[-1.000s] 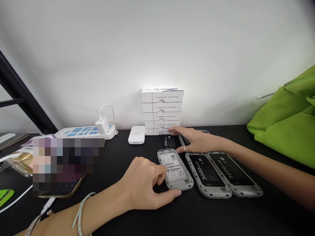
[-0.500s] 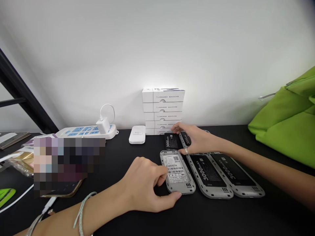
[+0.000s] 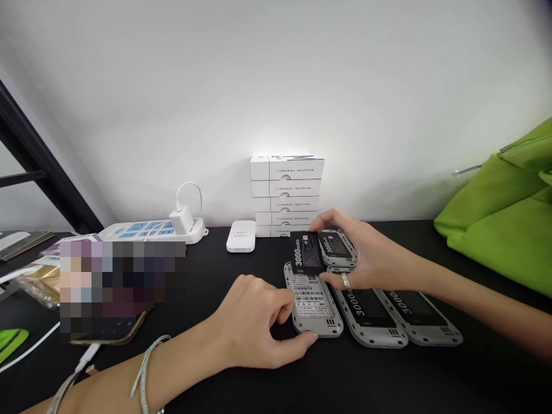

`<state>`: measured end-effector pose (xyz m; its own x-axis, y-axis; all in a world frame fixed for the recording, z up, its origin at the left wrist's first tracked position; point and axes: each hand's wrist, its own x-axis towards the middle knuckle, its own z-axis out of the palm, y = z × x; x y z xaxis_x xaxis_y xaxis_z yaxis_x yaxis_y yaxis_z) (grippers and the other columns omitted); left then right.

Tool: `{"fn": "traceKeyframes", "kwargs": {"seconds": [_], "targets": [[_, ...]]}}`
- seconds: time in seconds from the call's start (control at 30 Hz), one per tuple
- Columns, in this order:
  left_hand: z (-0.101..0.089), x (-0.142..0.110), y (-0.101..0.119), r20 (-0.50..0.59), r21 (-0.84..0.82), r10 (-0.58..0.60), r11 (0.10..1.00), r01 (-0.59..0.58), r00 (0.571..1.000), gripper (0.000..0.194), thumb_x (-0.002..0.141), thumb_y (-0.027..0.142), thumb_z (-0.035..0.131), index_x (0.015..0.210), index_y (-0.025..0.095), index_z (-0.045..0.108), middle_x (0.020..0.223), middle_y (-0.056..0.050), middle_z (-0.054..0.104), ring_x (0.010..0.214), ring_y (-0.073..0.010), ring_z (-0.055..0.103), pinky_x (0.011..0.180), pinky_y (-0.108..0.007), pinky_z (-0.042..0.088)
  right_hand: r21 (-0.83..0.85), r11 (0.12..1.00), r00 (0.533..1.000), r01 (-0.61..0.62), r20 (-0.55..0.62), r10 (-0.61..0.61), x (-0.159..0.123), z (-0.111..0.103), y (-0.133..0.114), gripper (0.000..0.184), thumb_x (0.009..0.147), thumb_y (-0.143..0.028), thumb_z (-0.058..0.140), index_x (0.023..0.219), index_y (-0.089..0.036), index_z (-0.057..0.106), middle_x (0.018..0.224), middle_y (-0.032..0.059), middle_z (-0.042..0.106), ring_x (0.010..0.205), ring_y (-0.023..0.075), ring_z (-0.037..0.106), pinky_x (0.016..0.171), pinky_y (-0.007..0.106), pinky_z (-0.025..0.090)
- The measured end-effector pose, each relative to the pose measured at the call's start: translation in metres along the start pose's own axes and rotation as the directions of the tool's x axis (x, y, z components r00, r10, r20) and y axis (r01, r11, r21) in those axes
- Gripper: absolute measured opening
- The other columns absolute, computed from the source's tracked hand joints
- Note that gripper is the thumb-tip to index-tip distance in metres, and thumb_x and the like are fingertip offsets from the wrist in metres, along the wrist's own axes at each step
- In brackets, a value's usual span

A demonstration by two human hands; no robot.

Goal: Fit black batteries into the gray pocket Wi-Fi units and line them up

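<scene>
My right hand [image 3: 345, 247], a ring on one finger, pinches a black 3000mAh battery [image 3: 307, 253] between thumb and fingers. It holds the battery over the far end of a grey pocket-sized device [image 3: 314, 313] whose open back shows a label with barcodes. My left hand [image 3: 263, 322] steadies this device, curled fingers at its left edge and thumb at its near edge. To the right lie similar open devices, among them one in front [image 3: 373, 316] and another beside it [image 3: 425, 319], with black batteries in them. One more battery-filled device [image 3: 338, 248] lies behind, partly covered by my right hand.
A stack of white boxes [image 3: 287, 198] stands against the wall, with white flat devices [image 3: 240, 237] to its left. Further left are a power strip [image 3: 125, 231] with a charger [image 3: 181, 219] and a phone [image 3: 118, 330] on a cable. A green bag [image 3: 500, 213] sits at right.
My right hand has lifted the battery from behind the label-side device and brought it nearer, over that device's far end. My left hand stays in place; the device has shifted very slightly.
</scene>
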<state>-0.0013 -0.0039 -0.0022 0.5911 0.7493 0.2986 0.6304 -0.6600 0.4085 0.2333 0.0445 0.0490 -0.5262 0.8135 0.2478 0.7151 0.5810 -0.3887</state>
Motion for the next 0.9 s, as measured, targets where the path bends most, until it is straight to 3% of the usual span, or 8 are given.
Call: {"fn": "traceKeyframes", "kwargs": {"seconds": [0.3, 0.5, 0.7, 0.77, 0.9], "targets": [[0.0, -0.001, 0.002, -0.004, 0.01, -0.022, 1.0, 0.022, 1.0, 0.043, 0.072, 0.038, 0.069, 0.055, 0.018, 0.035, 0.04, 0.009, 0.037, 0.039, -0.0055, 0.031, 0.047, -0.023, 0.025, 0.19, 0.979, 0.983, -0.07, 0.18, 0.035, -0.018, 0.008, -0.009, 0.059, 0.066, -0.035, 0.077, 0.113, -0.028, 0.041, 0.121, 0.0051, 0.053, 0.113, 0.0275, 0.053, 0.096, 0.045, 0.046], [0.002, 0.002, 0.001, -0.005, 0.016, -0.033, 0.999, 0.033, 0.999, 0.042, 0.071, 0.039, 0.069, 0.055, 0.018, 0.036, 0.041, 0.009, 0.037, 0.039, -0.0057, 0.031, 0.047, -0.023, 0.025, 0.183, 0.975, 0.942, -0.124, 0.331, 0.058, -0.016, 0.0, -0.014, 0.066, 0.071, -0.052, 0.074, 0.126, -0.032, 0.044, 0.135, 0.004, 0.05, 0.126, 0.0301, 0.046, 0.104, 0.045, 0.042], [0.001, 0.001, 0.003, -0.02, 0.013, -0.035, 0.999, 0.035, 0.999, 0.043, 0.068, 0.037, 0.07, 0.054, 0.018, 0.034, 0.04, 0.009, 0.035, 0.039, -0.0057, 0.029, 0.045, -0.023, 0.022, 0.161, 0.977, 0.95, -0.142, 0.299, 0.089, -0.023, 0.004, -0.022, 0.072, 0.067, -0.062, 0.073, 0.128, -0.033, 0.048, 0.131, 0.0052, 0.054, 0.123, 0.0357, 0.046, 0.1, 0.051, 0.044], [0.001, 0.001, 0.003, -0.023, 0.013, -0.032, 0.999, 0.033, 0.999, 0.043, 0.068, 0.037, 0.069, 0.054, 0.018, 0.033, 0.04, 0.009, 0.034, 0.038, -0.0057, 0.029, 0.045, -0.023, 0.022, 0.117, 0.988, 0.952, -0.098, 0.3, 0.058, -0.026, 0.007, -0.025, 0.07, 0.068, -0.063, 0.072, 0.127, -0.032, 0.05, 0.128, 0.0064, 0.056, 0.118, 0.0364, 0.049, 0.096, 0.053, 0.046], [0.001, 0.001, 0.003, -0.018, 0.012, -0.038, 0.999, 0.038, 0.999, 0.044, 0.069, 0.037, 0.069, 0.054, 0.018, 0.033, 0.04, 0.009, 0.034, 0.038, -0.0059, 0.03, 0.044, -0.023, 0.022, -0.092, 0.976, 0.944, 0.196, 0.288, -0.162, -0.031, 0.015, -0.031, 0.066, 0.077, -0.064, 0.063, 0.128, -0.023, 0.055, 0.127, 0.015, 0.057, 0.12, 0.0412, 0.049, 0.101, 0.066, 0.035]]}}
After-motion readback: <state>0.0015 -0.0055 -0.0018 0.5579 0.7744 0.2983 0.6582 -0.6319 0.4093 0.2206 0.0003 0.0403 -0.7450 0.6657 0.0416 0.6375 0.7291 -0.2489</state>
